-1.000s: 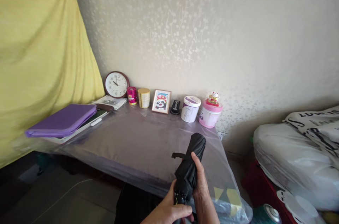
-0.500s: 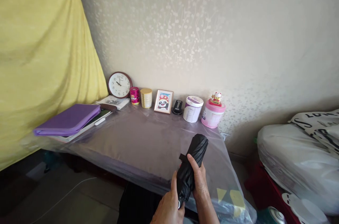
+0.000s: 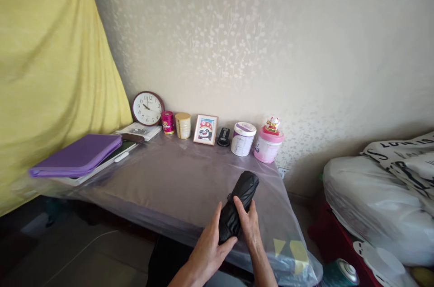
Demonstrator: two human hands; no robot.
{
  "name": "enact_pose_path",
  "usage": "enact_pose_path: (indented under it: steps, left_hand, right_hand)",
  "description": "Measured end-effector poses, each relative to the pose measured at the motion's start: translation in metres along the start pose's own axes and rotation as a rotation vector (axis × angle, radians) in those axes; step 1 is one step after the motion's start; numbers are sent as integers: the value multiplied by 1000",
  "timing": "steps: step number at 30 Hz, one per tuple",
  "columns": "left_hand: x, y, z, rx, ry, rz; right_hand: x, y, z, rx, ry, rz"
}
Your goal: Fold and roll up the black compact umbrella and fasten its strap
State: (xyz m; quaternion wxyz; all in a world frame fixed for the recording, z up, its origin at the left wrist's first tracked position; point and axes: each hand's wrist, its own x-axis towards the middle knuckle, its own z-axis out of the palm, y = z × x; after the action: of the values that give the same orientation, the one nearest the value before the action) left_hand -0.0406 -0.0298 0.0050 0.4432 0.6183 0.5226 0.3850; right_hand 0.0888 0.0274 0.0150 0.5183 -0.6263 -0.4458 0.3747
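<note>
A folded black umbrella (image 3: 241,201) is held at a slant over the near right part of the table, its far end pointing up and to the right. My left hand (image 3: 212,242) grips its lower left side, thumb across the near end. Along the right side, my right hand (image 3: 248,221) is closed round the umbrella with the thumb on top. The handle end is hidden by my left hand.
The plastic-covered table (image 3: 162,183) carries a purple folder (image 3: 77,156) on the left. Along the wall stand a clock (image 3: 148,108), a picture frame (image 3: 205,129), a white tub (image 3: 243,139) and a pink tub (image 3: 268,146). A spray can (image 3: 341,273) and white bag (image 3: 366,205) are at right.
My left hand has shifted, its thumb now lying across the umbrella's near end. The strap that stuck out at the left now lies against the umbrella. The view has turned slightly right.
</note>
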Motion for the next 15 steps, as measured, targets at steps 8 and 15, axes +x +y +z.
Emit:
enact_pose_path:
  steps: [8, 15]
  left_hand:
    - [15, 6, -12, 667, -27, -18]
    - [17, 12, -9, 858, -40, -34]
  right_hand:
    - [13, 21, 7, -360, 92, -401]
    - [11, 20, -2, -229, -112, -546]
